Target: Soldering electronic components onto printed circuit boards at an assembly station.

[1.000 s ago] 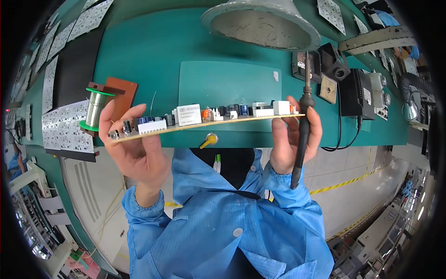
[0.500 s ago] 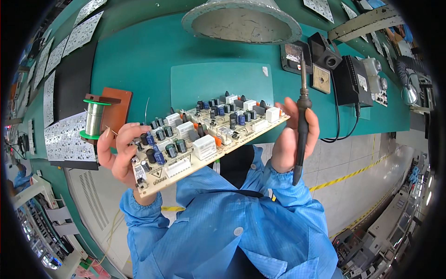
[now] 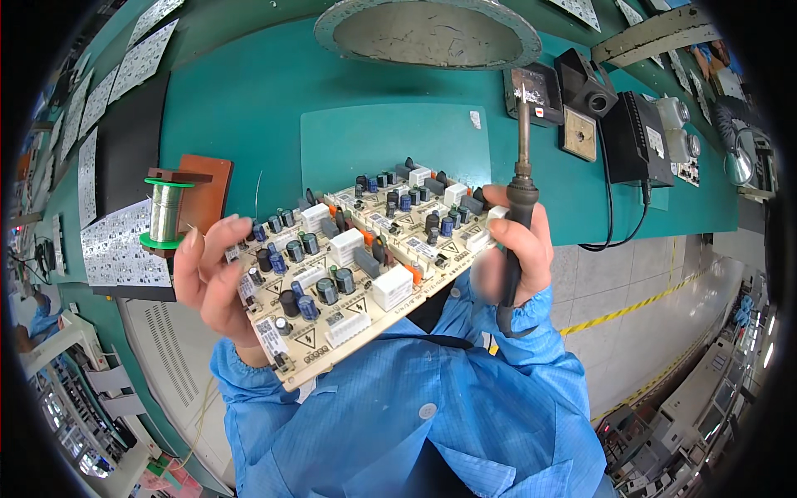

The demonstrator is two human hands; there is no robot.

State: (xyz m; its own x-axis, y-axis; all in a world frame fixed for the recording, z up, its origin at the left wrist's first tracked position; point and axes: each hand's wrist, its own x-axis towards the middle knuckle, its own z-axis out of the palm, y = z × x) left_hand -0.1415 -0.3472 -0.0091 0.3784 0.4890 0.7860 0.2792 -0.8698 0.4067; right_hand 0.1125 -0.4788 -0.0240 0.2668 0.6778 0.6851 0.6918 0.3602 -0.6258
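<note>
A cream circuit board (image 3: 357,299) is held up in front of me, tilted, its near edge lower than its far edge. Blue and dark capacitors, white blocks and orange parts crowd its upper face. My left hand (image 3: 217,282) grips the left end, fingers curled at the edge; a thin wire end shows by the fingertips. My right hand (image 3: 534,249) is closed round the dark handle of a soldering iron (image 3: 521,195), whose metal tip points up and away. Fingers of that same hand also touch the board's right end.
A solder wire spool (image 3: 167,211) with green flanges stands on a brown holder (image 3: 207,187) at left. A lamp shade or hood (image 3: 427,37) hangs above the green mat (image 3: 241,108). Back right hold an iron stand (image 3: 585,91), a sponge tray (image 3: 579,134) and a black power unit (image 3: 638,141).
The board has tipped so more of its upper face shows, and its near left corner has dropped. My right hand and the soldering iron have shifted slightly left.
</note>
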